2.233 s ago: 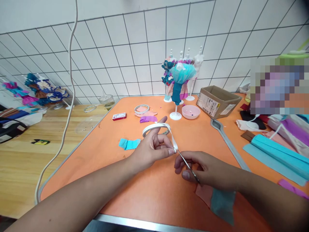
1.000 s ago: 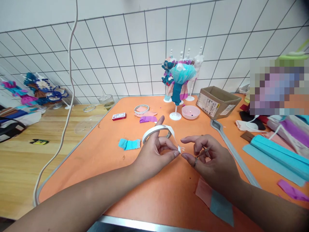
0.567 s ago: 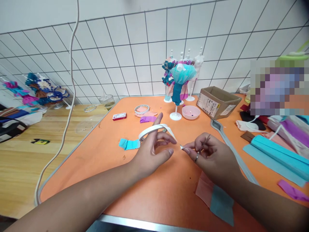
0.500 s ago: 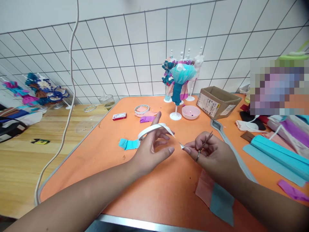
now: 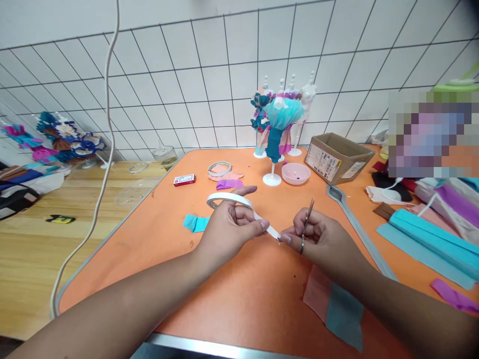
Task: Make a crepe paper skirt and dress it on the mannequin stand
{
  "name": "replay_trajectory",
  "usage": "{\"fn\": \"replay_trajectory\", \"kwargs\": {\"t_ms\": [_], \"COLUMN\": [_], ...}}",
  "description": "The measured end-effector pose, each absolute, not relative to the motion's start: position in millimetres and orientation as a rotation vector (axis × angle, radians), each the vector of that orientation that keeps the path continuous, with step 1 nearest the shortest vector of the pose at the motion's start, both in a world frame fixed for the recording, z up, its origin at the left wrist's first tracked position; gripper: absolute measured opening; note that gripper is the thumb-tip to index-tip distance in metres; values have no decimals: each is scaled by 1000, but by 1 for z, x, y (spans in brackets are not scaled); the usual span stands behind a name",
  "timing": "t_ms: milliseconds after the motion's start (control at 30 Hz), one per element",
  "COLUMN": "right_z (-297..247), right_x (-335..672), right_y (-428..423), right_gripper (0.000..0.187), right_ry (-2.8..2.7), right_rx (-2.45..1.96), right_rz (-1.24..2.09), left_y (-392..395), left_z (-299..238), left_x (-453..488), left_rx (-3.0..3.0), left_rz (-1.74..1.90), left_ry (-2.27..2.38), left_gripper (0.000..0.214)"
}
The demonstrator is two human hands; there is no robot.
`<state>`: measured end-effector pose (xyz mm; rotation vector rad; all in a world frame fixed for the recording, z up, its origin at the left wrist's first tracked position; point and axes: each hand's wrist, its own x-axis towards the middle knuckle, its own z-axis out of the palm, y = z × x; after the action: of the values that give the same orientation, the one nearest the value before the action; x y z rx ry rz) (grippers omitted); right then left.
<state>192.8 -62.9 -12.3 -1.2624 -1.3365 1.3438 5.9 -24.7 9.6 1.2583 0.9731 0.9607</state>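
Note:
A roll of white tape point(image 5: 229, 198) hangs around the fingers of my left hand point(image 5: 228, 224), whose thumb and fingers press on the strip coming off it. The loose strip point(image 5: 270, 230) slants down to the right. At its tip, the thumb and forefinger of my right hand point(image 5: 318, 234) pinch the end. A small pair of scissors point(image 5: 307, 219) is tucked in that same hand, blade pointing up. Under the right forearm lie a pink paper piece point(image 5: 317, 291) and a grey-blue one point(image 5: 345, 315). Turquoise crepe paper point(image 5: 196, 223) lies behind my left wrist.
On the orange table point(image 5: 224, 309) stand a dress form in turquoise paper point(image 5: 276, 134), a pink bowl point(image 5: 296, 174), a cardboard box point(image 5: 337, 157) and a red-and-white box point(image 5: 184, 180). Folded blue paper point(image 5: 430, 239) lies right. A white cable point(image 5: 107, 159) hangs at left.
My left hand has turned and its fingers have closed onto the tape strip. The strip now shows its flat side, and my right hand has moved slightly down and left with the scissors more upright.

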Motion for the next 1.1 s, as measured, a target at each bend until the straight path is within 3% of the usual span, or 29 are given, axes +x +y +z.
{"fn": "replay_trajectory", "kwargs": {"t_ms": [167, 333, 467, 733, 1100], "right_z": [-12, -9, -8, -6, -9], "right_x": [197, 198, 196, 196, 192], "right_y": [-58, -63, -71, -73, -76], "right_gripper": [32, 20, 21, 23, 22], "right_ry": [-1356, -1837, -2072, -1835, -1795], "right_rx": [-1323, -1261, -1284, -1142, -1282], "right_rz": [1356, 1565, 1522, 1966, 1885], "left_y": [-19, -10, -10, -12, -18], "left_z": [19, 24, 21, 17, 13], "left_x": [-3, -11, -10, -8, 0], "left_rx": [1249, 1222, 1207, 1234, 1318], "left_rz": [976, 881, 810, 756, 835], "left_ry": [960, 923, 935, 901, 924], "left_gripper": [81, 81, 78, 82, 84]}}
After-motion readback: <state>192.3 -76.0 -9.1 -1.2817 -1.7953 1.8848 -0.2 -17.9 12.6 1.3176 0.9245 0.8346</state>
